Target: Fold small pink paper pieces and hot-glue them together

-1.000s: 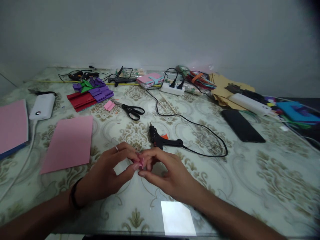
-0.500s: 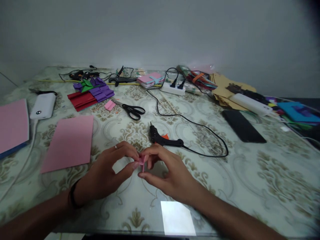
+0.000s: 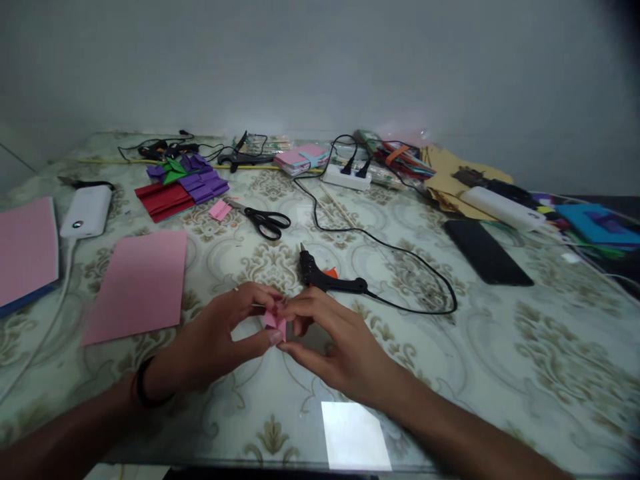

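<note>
Between my fingertips is a small folded piece of pink paper [image 3: 275, 321], held above the near middle of the table. My left hand [image 3: 220, 340] grips its left side between thumb and fingers. From the right, my right hand [image 3: 340, 340] pinches the same piece, its fingers covering part of it. Just beyond the hands lies a black glue gun [image 3: 333, 280], its nozzle pointing away. Farther back are black-handled scissors [image 3: 267, 222], with a small pink folded paper [image 3: 219, 211] by their blades. A large pink sheet [image 3: 140, 287] lies left of my left hand.
A white power bank [image 3: 87, 212] with a cable stands at the left, near more pink paper [image 3: 27, 243]. Red and purple folded papers [image 3: 167, 200] lie behind. The glue gun's cord runs across to a white power strip [image 3: 347, 178]. A black phone [image 3: 487, 252] lies right.
The small pink paper has turned in my fingers and now shows a broader face. My left fingers have shifted their hold slightly; the things on the table stay put.
</note>
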The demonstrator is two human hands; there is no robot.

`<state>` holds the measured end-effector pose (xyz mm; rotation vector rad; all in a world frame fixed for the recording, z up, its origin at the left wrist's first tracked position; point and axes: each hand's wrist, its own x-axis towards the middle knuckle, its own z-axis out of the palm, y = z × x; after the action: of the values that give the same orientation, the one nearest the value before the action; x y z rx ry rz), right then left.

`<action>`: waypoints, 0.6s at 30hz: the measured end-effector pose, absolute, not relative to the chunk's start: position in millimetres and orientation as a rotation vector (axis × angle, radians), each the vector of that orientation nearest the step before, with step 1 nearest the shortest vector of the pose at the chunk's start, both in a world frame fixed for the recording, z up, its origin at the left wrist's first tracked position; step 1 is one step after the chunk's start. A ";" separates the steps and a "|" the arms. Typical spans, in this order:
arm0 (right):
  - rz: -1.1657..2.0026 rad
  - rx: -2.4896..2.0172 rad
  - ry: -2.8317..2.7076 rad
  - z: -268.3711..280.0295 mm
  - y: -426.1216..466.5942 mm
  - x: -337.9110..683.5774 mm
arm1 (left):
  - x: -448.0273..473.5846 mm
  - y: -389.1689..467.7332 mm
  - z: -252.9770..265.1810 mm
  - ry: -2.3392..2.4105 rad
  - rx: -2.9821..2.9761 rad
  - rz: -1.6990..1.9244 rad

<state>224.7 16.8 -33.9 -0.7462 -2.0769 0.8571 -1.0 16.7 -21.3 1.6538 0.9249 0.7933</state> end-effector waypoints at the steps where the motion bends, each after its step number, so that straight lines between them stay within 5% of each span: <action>1: 0.854 -0.740 -2.081 -33.9 16.8 224.7 | -0.6 16.9 -22.9 0.931 1.632 0.801; 18: 1.060 -0.902 -1.916 -35.0 16.4 223.9 | -4.0 12.8 -24.1 1.054 1.895 0.953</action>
<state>223.9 16.4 -35.0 -0.9020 -1.9163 1.0604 -4.0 12.8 -24.1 1.8955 1.0536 0.9528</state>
